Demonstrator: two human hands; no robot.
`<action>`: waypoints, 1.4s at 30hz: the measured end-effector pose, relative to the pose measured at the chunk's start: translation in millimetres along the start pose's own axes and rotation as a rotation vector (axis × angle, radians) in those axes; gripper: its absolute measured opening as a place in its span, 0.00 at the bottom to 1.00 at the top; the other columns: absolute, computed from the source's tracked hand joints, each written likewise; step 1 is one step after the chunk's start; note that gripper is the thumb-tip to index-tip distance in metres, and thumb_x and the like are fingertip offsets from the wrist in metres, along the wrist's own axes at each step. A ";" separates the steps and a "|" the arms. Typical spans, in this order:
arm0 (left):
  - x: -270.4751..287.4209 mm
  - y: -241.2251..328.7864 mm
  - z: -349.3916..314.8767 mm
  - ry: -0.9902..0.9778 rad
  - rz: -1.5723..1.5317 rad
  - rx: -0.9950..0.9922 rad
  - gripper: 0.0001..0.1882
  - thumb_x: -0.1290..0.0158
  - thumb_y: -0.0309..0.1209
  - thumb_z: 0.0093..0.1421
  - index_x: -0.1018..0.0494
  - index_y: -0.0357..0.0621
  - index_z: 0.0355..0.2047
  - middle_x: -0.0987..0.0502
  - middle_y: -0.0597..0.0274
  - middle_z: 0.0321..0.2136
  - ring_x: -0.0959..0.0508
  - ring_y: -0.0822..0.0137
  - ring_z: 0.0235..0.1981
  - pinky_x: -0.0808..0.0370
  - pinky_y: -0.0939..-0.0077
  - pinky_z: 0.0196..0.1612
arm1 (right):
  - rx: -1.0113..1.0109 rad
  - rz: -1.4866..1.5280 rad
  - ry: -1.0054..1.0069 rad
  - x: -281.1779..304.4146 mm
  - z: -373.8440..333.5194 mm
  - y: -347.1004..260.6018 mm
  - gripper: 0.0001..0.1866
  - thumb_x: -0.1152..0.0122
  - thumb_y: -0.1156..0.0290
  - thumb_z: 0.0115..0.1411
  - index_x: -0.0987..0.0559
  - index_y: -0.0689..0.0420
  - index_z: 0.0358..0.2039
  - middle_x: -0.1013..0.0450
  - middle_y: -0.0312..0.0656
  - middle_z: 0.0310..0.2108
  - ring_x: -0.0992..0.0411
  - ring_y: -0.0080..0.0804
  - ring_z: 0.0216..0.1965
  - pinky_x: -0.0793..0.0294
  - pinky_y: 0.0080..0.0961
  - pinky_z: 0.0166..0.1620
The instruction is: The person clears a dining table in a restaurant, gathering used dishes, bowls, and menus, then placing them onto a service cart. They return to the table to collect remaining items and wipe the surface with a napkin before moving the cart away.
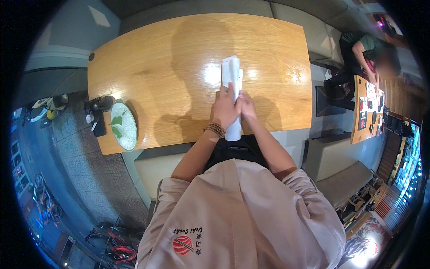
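A long white roll (pixel 231 74), folded or rolled from paper or cloth, lies lengthwise near the front of the wooden table (pixel 179 49). Its near end reaches past the table's front edge towards my body. My left hand (pixel 226 106), with a beaded bracelet at the wrist, is laid over the roll and grips its middle. From the other side my right hand (pixel 247 107) closes on it, fingers touching the left hand. Parts of the roll and some fingertips are hidden under the hands.
An oval dish (pixel 130 145) with white contents and green leaves stands at the table's left end, beside dark containers (pixel 105 104). Padded benches (pixel 286 17) line the far side. At right, another person (pixel 358 54) leans over a second table (pixel 357 125) bearing several items.
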State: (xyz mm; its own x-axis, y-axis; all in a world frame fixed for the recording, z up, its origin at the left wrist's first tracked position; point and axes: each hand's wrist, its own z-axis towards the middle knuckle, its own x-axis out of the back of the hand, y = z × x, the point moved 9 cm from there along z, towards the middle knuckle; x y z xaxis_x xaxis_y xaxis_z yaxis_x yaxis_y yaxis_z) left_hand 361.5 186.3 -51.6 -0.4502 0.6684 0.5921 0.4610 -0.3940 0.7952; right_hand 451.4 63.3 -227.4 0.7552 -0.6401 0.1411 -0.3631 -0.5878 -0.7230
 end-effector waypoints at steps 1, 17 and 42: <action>-7.2 2.3 -1.7 -0.020 -0.046 -0.027 0.30 0.51 0.34 0.64 0.41 0.29 0.63 0.33 0.42 0.45 0.25 0.43 0.42 0.24 0.57 0.45 | -0.026 0.184 -0.038 -7.1 -9.4 -13.7 0.25 0.49 0.50 0.69 0.20 0.61 0.47 0.25 0.47 0.49 0.27 0.32 0.49 0.28 0.33 0.51; 6.0 -78.1 -11.9 0.183 0.005 0.276 0.30 0.35 0.34 0.50 0.29 0.37 0.53 0.29 0.48 0.48 0.24 0.51 0.48 0.25 0.60 0.50 | 0.503 -0.518 0.413 5.2 -50.9 -117.4 0.21 0.27 0.70 0.50 0.26 0.65 0.41 0.25 0.56 0.36 0.27 0.52 0.41 0.28 0.41 0.47; 70.3 -85.0 11.2 -0.161 -1.177 0.331 0.29 0.44 0.15 0.57 0.36 0.35 0.59 0.24 0.56 0.51 0.24 0.66 0.52 0.26 0.70 0.55 | 1.226 -0.909 -0.075 -34.9 -176.2 -229.7 0.30 0.37 0.75 0.56 0.29 0.47 0.60 0.34 0.46 0.62 0.29 0.46 0.56 0.29 0.40 0.60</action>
State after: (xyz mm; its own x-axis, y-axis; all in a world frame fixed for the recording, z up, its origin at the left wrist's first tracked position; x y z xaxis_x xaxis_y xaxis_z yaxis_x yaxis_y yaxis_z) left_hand 299.2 273.9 -79.1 -0.6335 0.5873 -0.5037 0.0204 0.6635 0.7479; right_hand 412.3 133.5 53.0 0.5042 -0.2522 0.8260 0.8570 0.0278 -0.5146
